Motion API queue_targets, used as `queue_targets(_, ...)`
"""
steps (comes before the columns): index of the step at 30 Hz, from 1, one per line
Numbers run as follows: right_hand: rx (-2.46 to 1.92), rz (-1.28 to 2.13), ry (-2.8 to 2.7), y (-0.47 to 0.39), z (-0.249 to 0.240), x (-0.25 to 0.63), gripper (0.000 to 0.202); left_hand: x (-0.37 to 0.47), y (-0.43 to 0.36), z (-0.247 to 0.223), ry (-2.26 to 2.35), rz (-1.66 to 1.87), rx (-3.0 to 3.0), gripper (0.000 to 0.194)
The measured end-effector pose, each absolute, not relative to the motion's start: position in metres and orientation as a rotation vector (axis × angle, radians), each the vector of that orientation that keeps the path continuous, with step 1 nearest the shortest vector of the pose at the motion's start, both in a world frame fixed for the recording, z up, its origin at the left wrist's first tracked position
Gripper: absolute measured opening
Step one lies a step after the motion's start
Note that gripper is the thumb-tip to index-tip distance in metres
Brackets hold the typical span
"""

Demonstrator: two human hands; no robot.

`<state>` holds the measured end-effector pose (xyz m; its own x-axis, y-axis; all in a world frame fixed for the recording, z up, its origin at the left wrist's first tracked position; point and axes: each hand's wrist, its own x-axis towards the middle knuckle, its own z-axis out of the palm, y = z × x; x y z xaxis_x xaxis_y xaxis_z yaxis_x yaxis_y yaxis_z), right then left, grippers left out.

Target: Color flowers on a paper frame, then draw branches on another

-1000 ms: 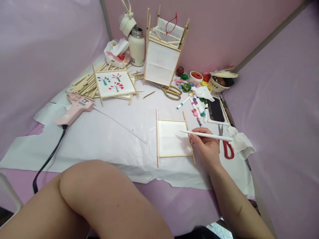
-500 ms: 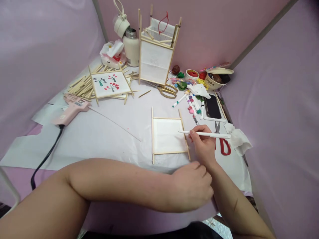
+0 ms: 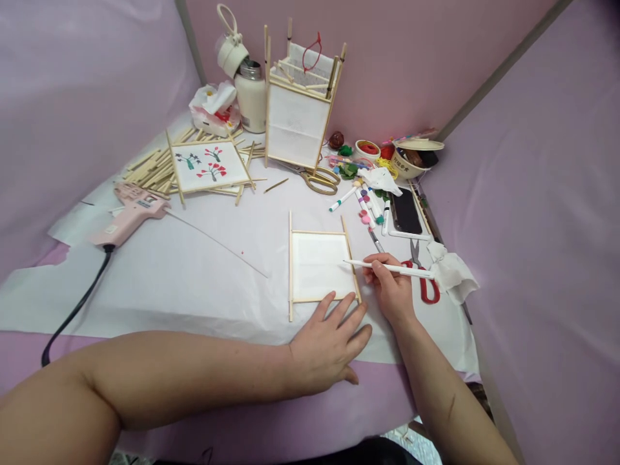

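Observation:
In my right hand point(image 3: 391, 287) is a slim white pen point(image 3: 411, 270), pinched between thumb and fingers, its tip pointing left over a blank white panel point(image 3: 320, 265). Thin wooden sticks point(image 3: 291, 284) frame this panel, which lies on the table. My left hand point(image 3: 334, 339) is spread flat, palm down, with its fingertips at the frame's lower stick. Whether the pen tip touches the panel, I cannot tell. Behind to the left lies a second framed panel point(image 3: 232, 169) with red and dark flowers painted on it.
At the back stand a stick-framed lantern point(image 3: 295, 129) and a cream bottle point(image 3: 250, 103). A pink glue gun point(image 3: 133, 213) with a black cord lies left. On the right are a phone point(image 3: 405, 210), red-handled scissors point(image 3: 429, 287), several markers point(image 3: 342, 199) and crumpled tissue point(image 3: 453, 271). Gold-handled scissors point(image 3: 322, 183) lie near the lantern.
My left hand has moved left from beside my right wrist, and its curled fingers have spread at the frame's lower edge. The pen stays in my right hand. The view has shifted slightly.

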<state>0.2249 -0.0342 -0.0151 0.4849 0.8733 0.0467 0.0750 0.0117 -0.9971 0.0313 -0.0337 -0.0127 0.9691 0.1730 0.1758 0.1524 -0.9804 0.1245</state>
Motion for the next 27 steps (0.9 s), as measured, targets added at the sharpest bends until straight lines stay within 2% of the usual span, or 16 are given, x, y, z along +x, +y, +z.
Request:
queue_targets(6,-1.534,0.722,-1.011,-0.036,-0.011,0.227,0.015,0.029,-0.03,-0.012,0.3,0.259,2.945,0.079)
queue_targets(13,-1.634,0.176,-1.596,-0.033,-0.001,0.239,0.025,0.029,-0.032,-0.018,0.33,0.276,2.956,0.08)
queue_targets(19,-1.692,0.163,-1.758,-0.035,-0.003,0.242,0.033,0.03,-0.033,-0.024,0.355,0.314,2.962,0.079)
queue_targets(24,-1.834,0.106,-1.844,-0.036,-0.008,0.246,0.048,0.03,-0.033,-0.023,0.353,0.315,2.956,0.078)
queue_targets(27,-1.921,0.018,-1.86,-0.032,-0.013,0.25,0.047,0.029,-0.034,-0.025,0.356,0.328,2.947,0.079)
